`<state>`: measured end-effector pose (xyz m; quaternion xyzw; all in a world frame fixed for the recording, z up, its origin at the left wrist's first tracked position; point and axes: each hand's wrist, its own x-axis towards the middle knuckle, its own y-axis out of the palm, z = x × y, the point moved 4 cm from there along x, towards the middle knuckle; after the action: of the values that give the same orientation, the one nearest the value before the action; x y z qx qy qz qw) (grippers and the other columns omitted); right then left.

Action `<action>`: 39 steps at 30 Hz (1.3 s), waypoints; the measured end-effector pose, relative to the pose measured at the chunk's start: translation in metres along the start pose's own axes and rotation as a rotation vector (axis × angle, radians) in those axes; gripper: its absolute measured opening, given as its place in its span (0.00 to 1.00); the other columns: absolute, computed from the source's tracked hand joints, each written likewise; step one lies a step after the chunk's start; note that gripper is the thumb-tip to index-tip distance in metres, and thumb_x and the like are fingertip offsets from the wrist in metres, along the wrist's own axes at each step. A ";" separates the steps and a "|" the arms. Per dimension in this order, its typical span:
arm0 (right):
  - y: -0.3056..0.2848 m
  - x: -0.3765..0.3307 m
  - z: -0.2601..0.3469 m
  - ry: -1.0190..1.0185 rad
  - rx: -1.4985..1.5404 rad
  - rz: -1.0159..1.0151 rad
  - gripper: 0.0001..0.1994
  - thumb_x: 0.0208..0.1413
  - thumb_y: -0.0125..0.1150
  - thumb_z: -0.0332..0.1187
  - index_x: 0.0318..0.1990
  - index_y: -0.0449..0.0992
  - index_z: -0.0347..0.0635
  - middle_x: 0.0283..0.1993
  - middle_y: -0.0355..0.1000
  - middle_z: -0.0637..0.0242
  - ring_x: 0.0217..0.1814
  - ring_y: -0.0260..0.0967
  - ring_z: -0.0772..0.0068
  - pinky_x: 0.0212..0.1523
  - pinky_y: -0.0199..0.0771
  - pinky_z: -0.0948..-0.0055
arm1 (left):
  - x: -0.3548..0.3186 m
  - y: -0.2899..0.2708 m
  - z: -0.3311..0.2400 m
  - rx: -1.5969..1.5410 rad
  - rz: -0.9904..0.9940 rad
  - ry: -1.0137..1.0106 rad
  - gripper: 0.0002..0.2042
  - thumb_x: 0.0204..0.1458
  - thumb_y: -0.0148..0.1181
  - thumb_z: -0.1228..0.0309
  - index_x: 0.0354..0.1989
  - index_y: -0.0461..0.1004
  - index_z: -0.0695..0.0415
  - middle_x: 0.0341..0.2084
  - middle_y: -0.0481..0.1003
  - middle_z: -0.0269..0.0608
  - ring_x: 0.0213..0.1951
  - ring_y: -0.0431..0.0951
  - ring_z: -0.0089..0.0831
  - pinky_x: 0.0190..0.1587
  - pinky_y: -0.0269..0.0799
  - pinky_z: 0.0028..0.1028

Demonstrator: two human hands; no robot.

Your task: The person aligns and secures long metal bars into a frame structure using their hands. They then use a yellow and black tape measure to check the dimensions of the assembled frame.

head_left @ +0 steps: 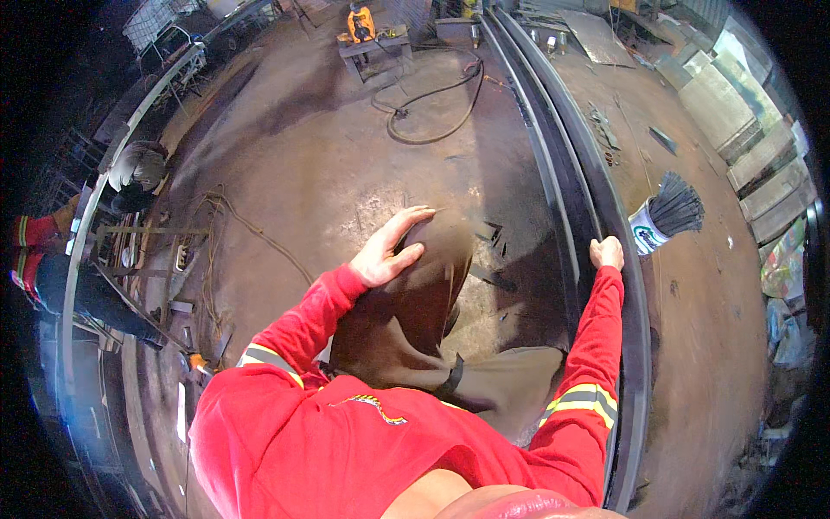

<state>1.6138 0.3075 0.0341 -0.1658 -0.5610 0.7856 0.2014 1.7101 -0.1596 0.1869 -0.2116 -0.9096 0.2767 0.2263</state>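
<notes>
My left hand point(393, 247) lies on my bent knee point(437, 251), which is covered in brown cloth. Its thumb is apart from the fingers, and it holds nothing. To the right, my right hand point(608, 253) is closed over the edge of a long dark steel beam point(637, 372). The beam runs from the far side of the floor down past my right arm, with lengthwise ridges along it. How far the fingertips wrap under the edge is hidden. Small dark metal offcuts point(493, 275) lie on the floor between my knee and the beam.
Right of the beam stands a white bucket point(644, 235) packed with dark rods point(678, 204). A hose point(424, 138) loops across the floor ahead, near a small table point(378, 54) bearing a yellow machine point(360, 24). At left, another person point(112, 290) is beside a long metal bar point(78, 251).
</notes>
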 end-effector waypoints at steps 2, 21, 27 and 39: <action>-0.003 -0.006 0.004 0.004 -0.029 0.008 0.19 0.49 0.56 0.44 0.38 0.77 0.36 0.48 0.72 0.51 0.53 0.69 0.50 0.53 0.69 0.55 | -0.011 -0.007 -0.014 0.190 -0.019 -0.043 0.31 0.50 0.57 0.64 0.62 0.57 0.60 0.60 0.58 0.58 0.63 0.57 0.49 0.65 0.51 0.39; 0.006 -0.018 0.000 0.205 -0.406 -0.020 0.20 0.52 0.58 0.44 0.40 0.72 0.32 0.47 0.68 0.48 0.51 0.65 0.47 0.52 0.65 0.54 | 0.031 -0.185 0.171 0.292 0.095 -0.846 0.38 0.50 0.55 0.48 0.66 0.50 0.50 0.63 0.52 0.55 0.63 0.54 0.53 0.61 0.55 0.49; -0.067 -0.064 0.149 0.640 -0.275 0.545 0.23 0.45 0.62 0.45 0.42 0.76 0.34 0.47 0.73 0.46 0.49 0.73 0.50 0.49 0.73 0.56 | 0.048 -0.254 0.179 0.110 0.417 -1.190 0.39 0.49 0.53 0.44 0.66 0.50 0.52 0.60 0.57 0.59 0.58 0.63 0.57 0.58 0.62 0.48; 0.011 0.184 0.766 -0.190 0.303 0.338 0.19 0.47 0.61 0.45 0.25 0.74 0.32 0.28 0.73 0.44 0.35 0.73 0.43 0.37 0.72 0.54 | 0.069 -0.361 0.237 -0.143 0.276 -1.485 0.25 0.48 0.55 0.54 0.49 0.72 0.59 0.41 0.75 0.58 0.48 0.74 0.49 0.53 0.68 0.41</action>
<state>1.0807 -0.2278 0.2590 -0.1508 -0.4175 0.8953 0.0360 1.4352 -0.4949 0.2467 -0.0955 -0.8041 0.3126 -0.4966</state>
